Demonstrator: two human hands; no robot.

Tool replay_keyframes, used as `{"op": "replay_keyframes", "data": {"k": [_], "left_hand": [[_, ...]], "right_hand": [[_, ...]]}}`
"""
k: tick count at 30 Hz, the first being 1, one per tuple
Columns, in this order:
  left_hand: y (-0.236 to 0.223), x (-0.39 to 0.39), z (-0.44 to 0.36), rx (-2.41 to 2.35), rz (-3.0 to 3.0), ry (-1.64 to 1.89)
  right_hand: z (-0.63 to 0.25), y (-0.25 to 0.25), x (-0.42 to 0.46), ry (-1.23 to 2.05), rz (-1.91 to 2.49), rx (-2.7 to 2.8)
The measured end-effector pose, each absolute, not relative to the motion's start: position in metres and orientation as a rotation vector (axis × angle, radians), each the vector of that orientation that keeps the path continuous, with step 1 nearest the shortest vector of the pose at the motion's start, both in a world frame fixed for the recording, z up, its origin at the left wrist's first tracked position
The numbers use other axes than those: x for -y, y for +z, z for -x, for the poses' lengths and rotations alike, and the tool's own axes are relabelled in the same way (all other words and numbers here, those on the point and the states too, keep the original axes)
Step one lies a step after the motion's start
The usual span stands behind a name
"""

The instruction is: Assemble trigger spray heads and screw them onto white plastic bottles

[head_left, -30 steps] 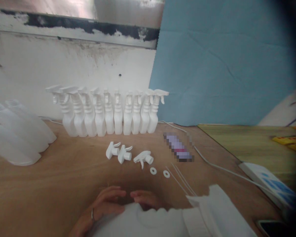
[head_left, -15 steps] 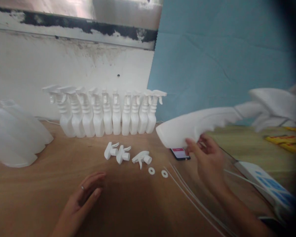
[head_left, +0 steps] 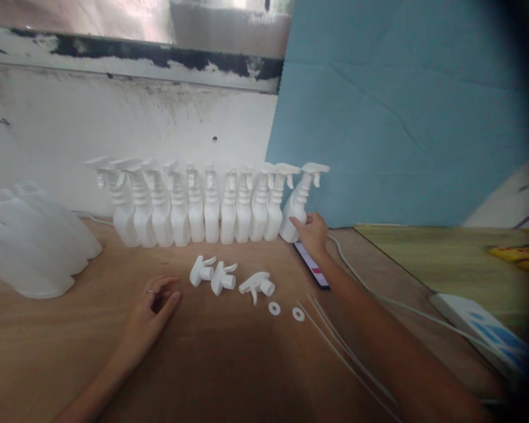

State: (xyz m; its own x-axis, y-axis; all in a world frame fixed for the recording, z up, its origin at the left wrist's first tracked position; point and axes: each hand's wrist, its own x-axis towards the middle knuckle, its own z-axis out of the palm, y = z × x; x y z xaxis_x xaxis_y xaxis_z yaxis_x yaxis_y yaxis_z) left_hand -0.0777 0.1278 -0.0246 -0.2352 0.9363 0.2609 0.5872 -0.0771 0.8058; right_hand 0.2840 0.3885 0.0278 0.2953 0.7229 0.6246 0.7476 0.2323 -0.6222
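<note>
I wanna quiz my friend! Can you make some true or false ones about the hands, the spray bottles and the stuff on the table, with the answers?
1. The right hand is on the right-end spray bottle. True.
2. The left hand is squeezing a trigger. False: the left hand is apart from the spray bottles and loose spray heads.
3. Three loose spray heads are on the table. True.
4. The two rings are stacked. False: the white rings lie apart.
</note>
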Motion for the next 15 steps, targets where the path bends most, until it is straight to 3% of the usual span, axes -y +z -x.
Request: {"op": "replay_keyframes", "data": {"k": [15], "left_hand": [[-0.028,-0.156,0.064,-1.805,-2.258,0.924]], "right_hand": [[-0.274,0.024,-0.378,-0.031,1.439,1.647]]}}
